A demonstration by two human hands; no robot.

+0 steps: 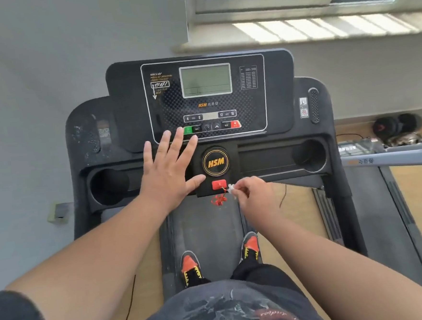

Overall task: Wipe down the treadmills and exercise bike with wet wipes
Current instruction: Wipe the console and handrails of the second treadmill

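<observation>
A black treadmill console fills the middle of the head view, with a grey screen and a round HSM badge. I stand on its belt. My left hand is spread flat, fingers straight, over the console's lower edge beside the green button. My right hand pinches a small white piece, maybe a wipe or a clip, just right of the red safety key. A red cord dangles under the key.
A second treadmill stands to the right, with dumbbells on the wooden floor behind it. A grey wall runs along the left with a socket. A window sill lies beyond the console. Cup holders flank the badge.
</observation>
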